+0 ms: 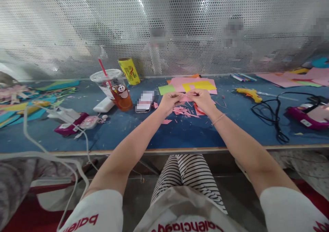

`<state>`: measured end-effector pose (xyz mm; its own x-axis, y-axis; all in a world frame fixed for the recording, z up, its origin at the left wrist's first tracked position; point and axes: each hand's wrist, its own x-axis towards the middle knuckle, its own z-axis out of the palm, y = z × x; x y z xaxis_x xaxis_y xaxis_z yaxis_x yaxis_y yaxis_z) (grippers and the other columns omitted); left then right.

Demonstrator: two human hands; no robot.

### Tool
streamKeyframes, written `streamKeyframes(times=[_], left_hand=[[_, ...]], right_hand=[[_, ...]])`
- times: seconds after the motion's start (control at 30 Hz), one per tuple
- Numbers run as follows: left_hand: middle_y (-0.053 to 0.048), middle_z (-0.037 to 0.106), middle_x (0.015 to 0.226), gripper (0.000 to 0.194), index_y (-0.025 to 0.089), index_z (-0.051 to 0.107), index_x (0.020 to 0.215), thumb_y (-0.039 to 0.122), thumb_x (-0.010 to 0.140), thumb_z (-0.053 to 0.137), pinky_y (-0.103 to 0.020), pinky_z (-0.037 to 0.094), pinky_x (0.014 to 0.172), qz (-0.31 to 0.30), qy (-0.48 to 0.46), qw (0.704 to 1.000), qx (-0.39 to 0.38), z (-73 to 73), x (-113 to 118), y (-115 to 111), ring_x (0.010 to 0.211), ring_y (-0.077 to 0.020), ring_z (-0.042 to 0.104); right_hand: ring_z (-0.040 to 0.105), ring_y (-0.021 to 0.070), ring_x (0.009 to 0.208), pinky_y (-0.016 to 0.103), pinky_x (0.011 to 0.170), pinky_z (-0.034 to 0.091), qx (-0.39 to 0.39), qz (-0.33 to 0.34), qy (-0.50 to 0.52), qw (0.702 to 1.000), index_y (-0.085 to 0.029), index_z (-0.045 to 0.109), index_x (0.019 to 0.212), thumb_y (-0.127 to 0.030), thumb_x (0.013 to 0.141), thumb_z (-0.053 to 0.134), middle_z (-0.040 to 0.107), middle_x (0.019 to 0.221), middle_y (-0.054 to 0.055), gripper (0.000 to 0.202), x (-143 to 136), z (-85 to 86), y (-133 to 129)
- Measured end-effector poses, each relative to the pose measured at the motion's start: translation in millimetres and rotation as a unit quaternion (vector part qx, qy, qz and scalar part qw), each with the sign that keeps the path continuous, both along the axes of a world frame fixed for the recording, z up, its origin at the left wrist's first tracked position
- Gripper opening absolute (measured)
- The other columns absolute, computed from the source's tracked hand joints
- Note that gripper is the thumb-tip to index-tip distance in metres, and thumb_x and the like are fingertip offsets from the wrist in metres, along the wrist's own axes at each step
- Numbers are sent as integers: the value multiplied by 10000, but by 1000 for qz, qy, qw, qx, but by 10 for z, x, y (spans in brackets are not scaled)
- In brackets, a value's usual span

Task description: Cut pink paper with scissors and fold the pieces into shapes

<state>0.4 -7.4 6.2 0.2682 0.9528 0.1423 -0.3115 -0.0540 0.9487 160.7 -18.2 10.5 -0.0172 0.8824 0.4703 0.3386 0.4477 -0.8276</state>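
Observation:
My left hand (170, 102) and my right hand (200, 99) meet over the blue table, fingers pinched on a small piece of pink paper (185, 98) between them. Below the hands lies a heap of thin pink paper strips (184, 111). Something red and orange (196, 108), perhaps scissor handles, is partly hidden beneath my right hand. Just beyond my fingers, sheets of coloured paper (202, 85) in pink, yellow, green and orange overlap. A small pink paper scrap (167, 121) rests nearer the table's front edge.
To the left stand a plastic drink cup (120, 95) with a red straw, a yellow can (130, 71) and a phone (145, 101). A yellow glue gun (248, 94), a black cable (276, 119) and a purple power strip (305, 118) lie right. White cables (38, 141) hang over the left edge.

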Motion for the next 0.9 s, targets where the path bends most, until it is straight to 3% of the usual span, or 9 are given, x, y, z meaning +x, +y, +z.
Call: streamKeyframes(times=[0.3, 0.57, 0.9], left_hand=[[2, 615, 667, 196, 91, 654, 709, 136, 555, 767, -261, 561, 688, 6, 6, 1000, -9, 19, -7, 5, 630, -77, 603], [12, 578, 657, 130, 99, 638, 718, 106, 616, 719, -283, 561, 718, 33, 12, 999, -7, 33, -13, 17, 606, -57, 574], [17, 587, 665, 229, 116, 660, 708, 273, 574, 761, -325, 567, 680, 35, 62, 996, 45, 14, -7, -7, 610, -71, 538]], right_hand=[[619, 145, 724, 283, 686, 497, -8, 14, 9, 1000, -142, 708, 853, -265, 690, 625, 703, 823, 61, 220, 10, -39, 21], [589, 136, 676, 287, 641, 496, -17, 9, 37, 999, -167, 710, 873, -356, 707, 624, 681, 775, 42, 266, 76, -127, 140], [585, 130, 673, 277, 669, 463, 12, 5, -11, 1000, -160, 706, 769, -309, 707, 629, 680, 742, 30, 178, 45, -58, 62]])
